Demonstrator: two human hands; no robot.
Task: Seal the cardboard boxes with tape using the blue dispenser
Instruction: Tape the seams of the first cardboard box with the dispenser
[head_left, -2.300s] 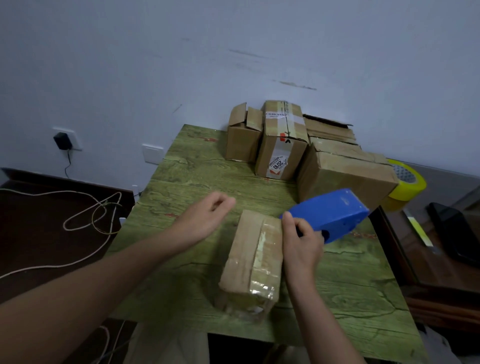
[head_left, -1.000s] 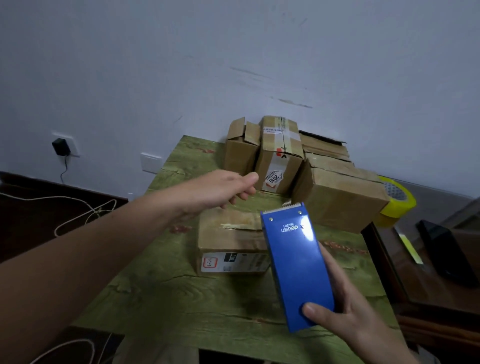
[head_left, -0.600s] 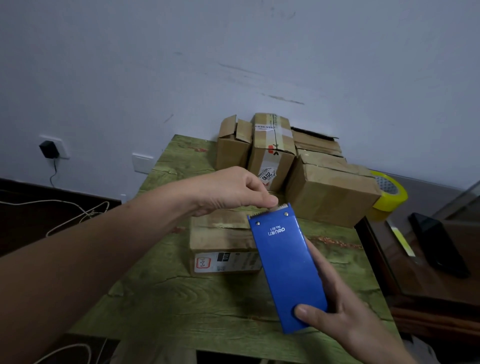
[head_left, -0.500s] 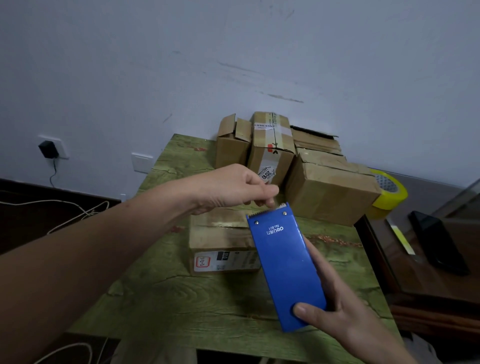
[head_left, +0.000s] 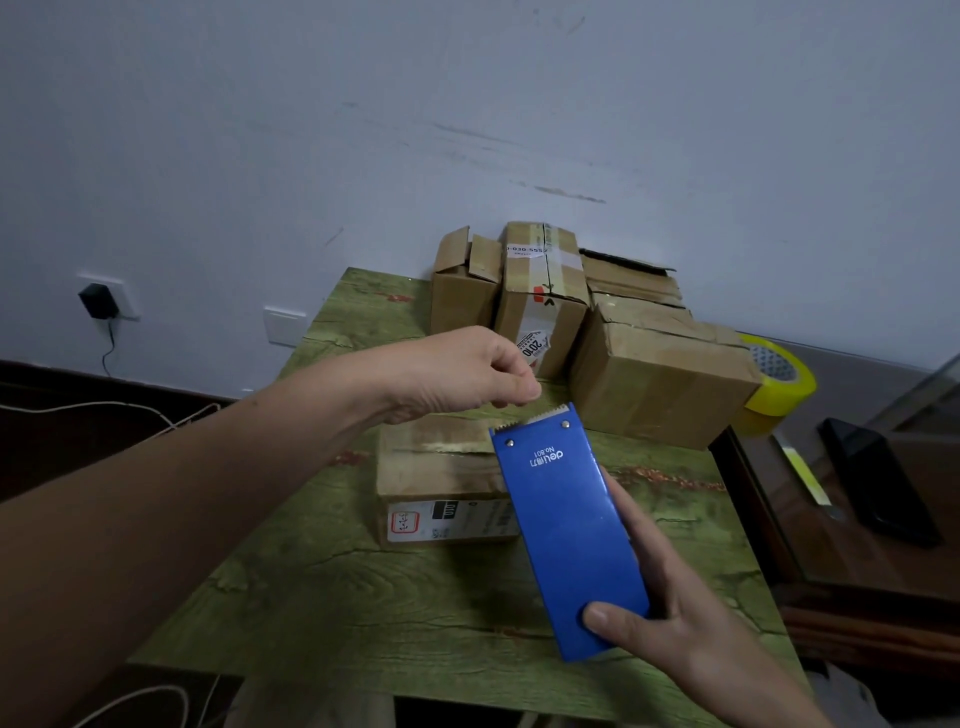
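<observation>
Our right hand (head_left: 670, 629) gripped the blue dispenser (head_left: 566, 530) at its near end, thumb on the flat face, other fingers behind. Its long axis ran away from us, leaning a little left, and its toothed edge (head_left: 537, 417) pointed to the cardboard box (head_left: 436, 467) lying on the table (head_left: 363, 597) beyond. Our left hand (head_left: 447, 374) was nearer to that edge: thumb and forefinger pressed together just up-left of the teeth. Whether a tape end was between them, we could not tell.

blue dispenser (head_left: 569, 525) tilted over sm box (head_left: 441, 467), more boxes (head_left: 660, 384) behind
</observation>
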